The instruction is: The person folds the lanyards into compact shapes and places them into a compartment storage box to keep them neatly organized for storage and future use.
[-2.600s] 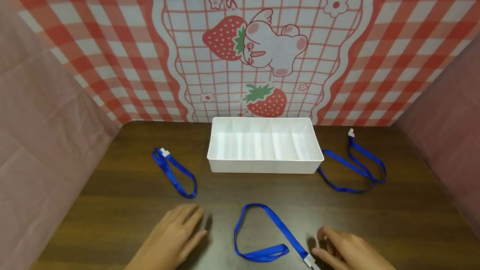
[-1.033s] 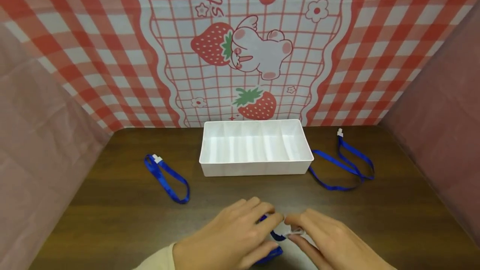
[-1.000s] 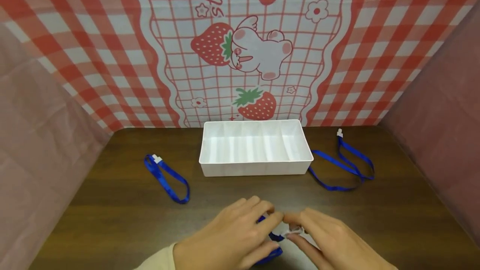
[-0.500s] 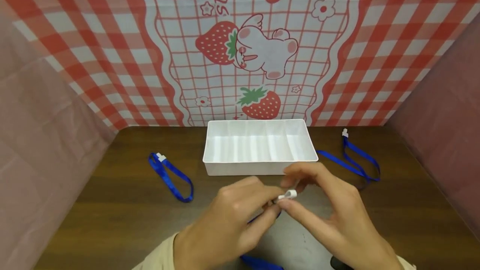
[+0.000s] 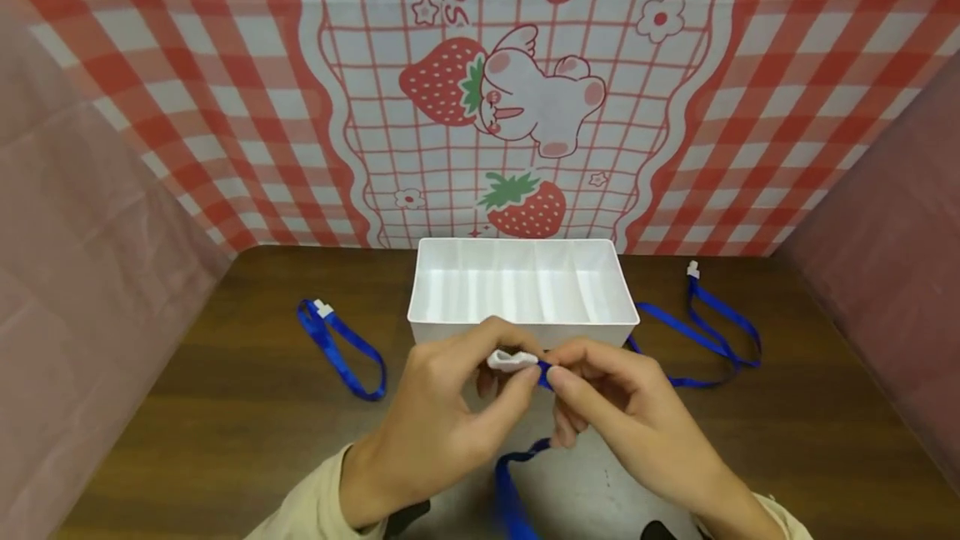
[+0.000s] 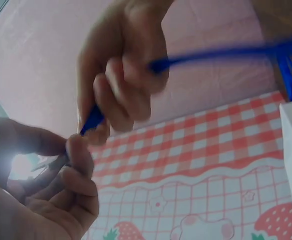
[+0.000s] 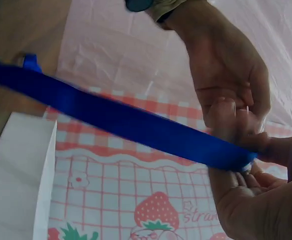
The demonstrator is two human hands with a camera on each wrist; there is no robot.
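The checked cloth point(image 5: 217, 107) is the biggest thing on my feed, red and white across the far side, strawberries printed down its middle, with pink sheets point(image 5: 82, 257) at left and right. Below it, dark and wooden, spreads the table point(image 5: 217, 448). And there's the white box point(image 5: 442, 332), far side of the table, close to the cloth, its top open and split into side-by-side compartments.

Now the hands, right in the middle, on the near side of the box, pale sleeves point(image 5: 307, 502) at both wrists! I see the left hand point(image 5: 457, 407) with thumb and forefinger drawn together, pinching a white clip point(image 5: 512, 362). The right hand point(image 5: 637, 415) pinches the blue held strap point(image 5: 512, 490) just beside that clip, its thumb and forefinger almost at the left hand's tips, other fingers bent. So the held strap is up between the two hands at its clip end, then hangs out below the right hand and runs off the near edge of my view; both wrist cameras give it to me blurred.

Two more on the table: the right strap point(image 5: 724, 312) in loose loops beside the box, touching or not I can't tell; the left strap point(image 5: 334, 358), one narrow loop, apart from the box. Each has a small white end piece point(image 5: 323, 307) toward the far side.
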